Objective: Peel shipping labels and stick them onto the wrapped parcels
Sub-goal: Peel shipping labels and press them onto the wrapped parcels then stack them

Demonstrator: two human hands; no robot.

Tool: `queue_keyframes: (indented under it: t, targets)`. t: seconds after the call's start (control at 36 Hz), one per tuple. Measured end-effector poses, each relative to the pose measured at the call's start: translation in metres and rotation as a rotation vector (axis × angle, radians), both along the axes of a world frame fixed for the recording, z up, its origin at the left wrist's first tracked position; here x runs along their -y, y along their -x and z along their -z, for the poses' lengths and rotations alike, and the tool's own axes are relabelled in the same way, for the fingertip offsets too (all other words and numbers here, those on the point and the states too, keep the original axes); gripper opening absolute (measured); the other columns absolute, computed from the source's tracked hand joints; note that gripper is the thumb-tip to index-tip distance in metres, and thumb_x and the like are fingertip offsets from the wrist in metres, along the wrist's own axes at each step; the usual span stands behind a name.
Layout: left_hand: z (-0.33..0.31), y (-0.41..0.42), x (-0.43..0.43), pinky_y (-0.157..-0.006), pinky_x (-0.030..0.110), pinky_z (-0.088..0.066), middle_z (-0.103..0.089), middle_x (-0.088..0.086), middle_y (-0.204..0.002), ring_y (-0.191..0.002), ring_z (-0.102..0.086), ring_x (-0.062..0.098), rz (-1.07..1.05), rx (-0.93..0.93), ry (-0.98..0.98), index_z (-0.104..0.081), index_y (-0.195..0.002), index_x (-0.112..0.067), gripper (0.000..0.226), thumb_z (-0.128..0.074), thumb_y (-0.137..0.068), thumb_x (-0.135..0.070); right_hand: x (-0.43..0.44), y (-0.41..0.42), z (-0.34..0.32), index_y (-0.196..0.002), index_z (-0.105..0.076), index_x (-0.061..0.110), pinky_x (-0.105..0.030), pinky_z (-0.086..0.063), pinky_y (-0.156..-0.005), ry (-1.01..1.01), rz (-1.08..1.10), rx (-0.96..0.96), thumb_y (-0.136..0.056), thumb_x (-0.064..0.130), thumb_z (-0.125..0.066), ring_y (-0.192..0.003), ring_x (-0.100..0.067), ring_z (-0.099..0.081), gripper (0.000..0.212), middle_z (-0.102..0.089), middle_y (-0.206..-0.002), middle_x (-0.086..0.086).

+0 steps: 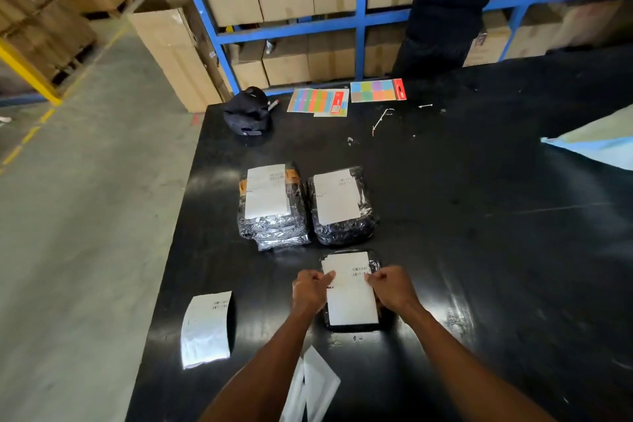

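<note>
White strips (312,384) lie on the table (479,250) between the forearms. Just beyond them, the left hand (310,288) and right hand (391,288) are apart, each curled and pinching one side edge of a label (351,305). That label lies over a black parcel (356,328) between the hands. A loose label sheet (206,329) lies well left of the left hand. Beyond the hands, a second parcel (274,229) and third parcel (344,233) sit side by side, each labelled. Farther off are a cap (248,110) and coloured cards (318,101).
</note>
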State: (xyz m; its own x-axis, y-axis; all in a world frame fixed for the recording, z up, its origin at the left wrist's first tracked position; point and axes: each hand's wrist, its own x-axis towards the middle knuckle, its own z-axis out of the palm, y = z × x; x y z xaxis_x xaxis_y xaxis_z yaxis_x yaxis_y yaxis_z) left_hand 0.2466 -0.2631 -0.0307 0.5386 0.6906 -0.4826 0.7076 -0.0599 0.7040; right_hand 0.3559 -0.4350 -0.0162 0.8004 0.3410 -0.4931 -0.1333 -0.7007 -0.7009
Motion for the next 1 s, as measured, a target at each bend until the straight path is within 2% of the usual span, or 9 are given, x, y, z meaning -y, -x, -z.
queue_keyframes:
  t: [0.06, 0.19, 0.31, 0.44, 0.56, 0.67, 0.81, 0.92, 1.0]
  targets:
    - [0.002, -0.004, -0.001, -0.070, 0.040, -0.060, -0.053, -0.008, -0.051, -0.051, -0.052, 0.012, 0.002, 0.003, 0.001, -0.057, -0.058, -0.017, 0.040, -0.077, -0.083, -0.042, -0.004, -0.002, -0.004, -0.057, -0.061, 0.001, -0.030, -0.049, -0.055, 0.028, -0.011, 0.021, -0.087, 0.031, -0.073, -0.048, -0.013, -0.050, 0.045, -0.055, -0.046, 0.002]
    - [0.010, -0.011, -0.005, -0.070, 0.044, -0.063, -0.056, -0.005, -0.051, -0.051, -0.054, 0.014, 0.000, -0.013, 0.028, -0.059, -0.058, -0.016, 0.040, -0.077, -0.082, -0.044, -0.007, -0.005, -0.002, -0.050, -0.057, 0.010, -0.027, -0.039, -0.053, 0.078, -0.018, 0.027, -0.090, 0.030, -0.071, -0.048, -0.011, -0.049, 0.047, -0.055, -0.047, 0.004]
    - [0.003, -0.017, -0.002, -0.067, 0.040, -0.061, -0.058, -0.003, -0.055, -0.050, -0.053, 0.013, -0.006, 0.000, 0.032, -0.062, -0.063, -0.014, 0.037, -0.076, -0.085, -0.040, -0.008, -0.008, -0.004, -0.049, -0.051, 0.012, -0.027, -0.039, -0.053, 0.096, -0.026, 0.048, -0.092, 0.029, -0.068, -0.051, -0.013, -0.049, 0.049, -0.051, -0.048, 0.004]
    - [0.011, -0.018, -0.004, -0.069, 0.042, -0.060, -0.059, -0.004, -0.053, -0.053, -0.056, 0.014, -0.001, -0.023, 0.022, -0.062, -0.059, -0.015, 0.038, -0.077, -0.084, -0.041, -0.008, -0.006, -0.006, -0.049, -0.050, 0.013, -0.028, -0.041, -0.055, 0.115, -0.028, 0.051, -0.092, 0.029, -0.068, -0.051, -0.013, -0.050, 0.050, -0.052, -0.049, 0.005]
    - [0.011, -0.016, -0.002, -0.068, 0.043, -0.060, -0.057, -0.005, -0.053, -0.051, -0.053, 0.011, 0.023, -0.019, -0.002, -0.063, -0.062, -0.014, 0.037, -0.074, -0.088, -0.038, -0.007, -0.005, -0.006, -0.065, -0.064, 0.005, -0.033, -0.053, -0.064, 0.121, -0.004, 0.024, -0.089, 0.035, -0.067, -0.067, -0.024, -0.068, 0.039, -0.067, -0.060, -0.003]
    - [0.010, -0.018, -0.001, -0.067, 0.041, -0.061, -0.060, -0.002, -0.059, -0.053, -0.055, 0.012, 0.017, -0.040, -0.004, -0.065, -0.069, -0.011, 0.035, -0.073, -0.088, -0.040, -0.008, -0.005, -0.009, -0.066, -0.066, 0.008, -0.035, -0.056, -0.067, 0.136, -0.006, 0.006, -0.089, 0.037, -0.066, -0.068, -0.022, -0.069, 0.037, -0.068, -0.062, 0.000]
    - [0.011, -0.019, -0.001, -0.067, 0.038, -0.060, -0.066, 0.003, -0.066, -0.057, -0.059, 0.016, 0.000, -0.067, 0.016, -0.068, -0.076, -0.008, 0.038, -0.073, -0.087, -0.043, -0.010, -0.005, -0.012, -0.058, -0.058, 0.012, -0.031, -0.052, -0.064, 0.185, -0.009, 0.008, -0.089, 0.036, -0.065, -0.067, -0.023, -0.067, 0.040, -0.065, -0.061, -0.001]
    - [0.013, -0.018, -0.001, -0.064, 0.027, -0.051, -0.072, 0.007, -0.077, -0.065, -0.063, 0.017, -0.009, -0.069, 0.025, -0.067, -0.078, -0.011, 0.037, -0.073, -0.085, -0.047, -0.013, -0.005, -0.019, -0.056, -0.053, 0.012, -0.031, -0.049, -0.061, 0.224, -0.032, 0.019, -0.089, 0.032, -0.063, -0.065, -0.024, -0.064, 0.040, -0.060, -0.059, -0.001]
    - [0.013, -0.018, 0.000, -0.066, 0.029, -0.051, -0.069, 0.005, -0.071, -0.064, -0.062, 0.019, -0.005, -0.062, 0.018, -0.065, -0.072, -0.013, 0.035, -0.074, -0.086, -0.043, -0.017, -0.009, -0.029, -0.057, -0.052, 0.013, -0.029, -0.045, -0.060, 0.297, -0.111, 0.018, -0.091, 0.028, -0.060, -0.069, -0.024, -0.063, 0.039, -0.059, -0.063, -0.001]
